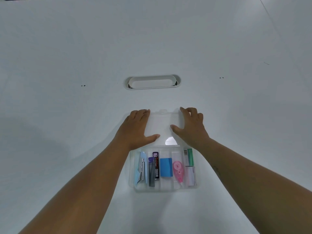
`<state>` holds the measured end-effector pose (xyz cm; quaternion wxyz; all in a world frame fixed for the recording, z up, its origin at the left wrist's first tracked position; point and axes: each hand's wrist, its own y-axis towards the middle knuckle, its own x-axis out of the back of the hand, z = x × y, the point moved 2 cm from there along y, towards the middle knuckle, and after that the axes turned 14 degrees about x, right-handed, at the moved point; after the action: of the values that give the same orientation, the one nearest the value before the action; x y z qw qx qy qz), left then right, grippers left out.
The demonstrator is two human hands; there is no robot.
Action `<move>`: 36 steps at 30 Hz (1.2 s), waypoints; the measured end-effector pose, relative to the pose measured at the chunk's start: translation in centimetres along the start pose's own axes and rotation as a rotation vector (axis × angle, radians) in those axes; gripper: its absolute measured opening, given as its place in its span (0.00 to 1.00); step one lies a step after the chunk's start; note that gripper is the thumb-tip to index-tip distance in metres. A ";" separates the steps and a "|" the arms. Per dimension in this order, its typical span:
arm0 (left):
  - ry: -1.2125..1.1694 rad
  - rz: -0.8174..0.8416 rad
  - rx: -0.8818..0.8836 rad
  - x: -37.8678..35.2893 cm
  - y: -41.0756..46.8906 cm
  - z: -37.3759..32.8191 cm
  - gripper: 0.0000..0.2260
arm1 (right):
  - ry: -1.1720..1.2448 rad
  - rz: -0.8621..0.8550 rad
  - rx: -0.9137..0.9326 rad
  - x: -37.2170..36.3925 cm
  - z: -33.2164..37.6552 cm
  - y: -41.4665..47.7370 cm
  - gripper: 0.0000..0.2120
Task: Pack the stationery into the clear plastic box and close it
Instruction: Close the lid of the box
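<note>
A clear plastic box lies open on the white table, its compartments holding a light blue stapler, dark pencil lead cases, a blue eraser, a pink correction tape and a green and white staple pack. Its clear lid is folded back away from me. My left hand grips the lid's left edge, thumb across the lid's near part. My right hand grips the lid's right edge, fingers curled over the far corner.
A white oval cable slot is set into the table beyond the box. Small dark screw holes mark the tabletop to the left, and another pair of screw holes lies to the right.
</note>
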<state>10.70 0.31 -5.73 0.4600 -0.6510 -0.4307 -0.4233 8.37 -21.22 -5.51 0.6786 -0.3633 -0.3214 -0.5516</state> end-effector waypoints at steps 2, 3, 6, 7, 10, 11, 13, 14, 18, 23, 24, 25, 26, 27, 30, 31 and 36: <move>0.008 -0.016 -0.007 -0.1 0.2 0.1 0.44 | -0.013 0.026 0.015 0.1 -0.2 0.5 0.33; 0.011 -0.017 -0.010 -0.1 0.3 0.1 0.44 | 0.003 0.035 0.005 0.3 -0.4 0.8 0.33; 0.014 -0.001 -0.011 -0.1 0.7 0.0 0.45 | 0.067 0.051 -0.041 0.7 -0.6 1.7 0.31; 0.015 0.006 -0.011 -0.1 0.8 0.0 0.45 | 0.068 0.054 -0.047 0.8 -0.6 2.0 0.30; 0.006 0.047 -0.005 0.0 1.3 -0.2 0.46 | 0.084 0.075 -0.069 1.2 -0.5 2.5 0.28; -0.006 0.063 0.001 0.1 1.5 -0.2 0.47 | 0.127 0.080 -0.098 1.4 -0.6 2.6 0.28; -0.029 0.082 0.006 0.3 1.7 -0.3 0.47 | 0.343 0.030 -0.212 2.1 -0.7 2.5 0.27; -0.037 0.081 0.005 0.3 1.8 -0.4 0.48 | 0.487 -0.025 -0.288 2.4 -0.8 2.4 0.26; -0.044 0.031 -0.023 0.8 1.9 -0.5 0.47 | 0.874 -0.146 -0.628 3.8 -1.8 1.3 0.27; -0.017 -0.064 -0.065 1.6 1.5 -0.9 0.47 | 1.254 -0.122 -0.677 2.8 -2.0 -0.7 0.22; -0.019 -0.075 -0.068 1.9 1.2 -1.0 0.46 | 1.257 -0.128 -0.658 2.7 -1.7 -1.0 0.20; -0.041 -0.080 -0.059 2.3 0.8 -1.1 0.46 | 1.258 -0.141 -0.641 2.6 -1.4 -1.2 0.19; -0.105 -0.080 -0.023 2.7 0.4 -1.1 0.45 | 1.252 -0.155 -0.625 2.7 -1.2 -1.4 0.19; -0.231 -0.076 0.048 3.2 0.0 -1.1 0.44 | 1.244 -0.162 -0.606 2.8 -0.9 -1.5 0.19; -0.791 -0.011 0.369 4.4 -1.6 -0.6 0.35 | 1.228 -0.167 -0.559 3.5 -0.5 -2.1 0.19; -0.911 -0.003 0.432 4.9 -2.3 -0.2 0.29 | 1.223 -0.171 -0.542 3.9 -0.1 -2.5 0.20; -1.095 0.050 0.416 6.3 -5.2 1.2 0.08 | 1.114 -0.207 -0.458 5.1 1.7 -4.4 0.19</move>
<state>7.66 3.63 1.18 0.2983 -0.6809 -0.6642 0.0790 4.91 -22.92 0.27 0.5922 -0.1239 0.1750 -0.7767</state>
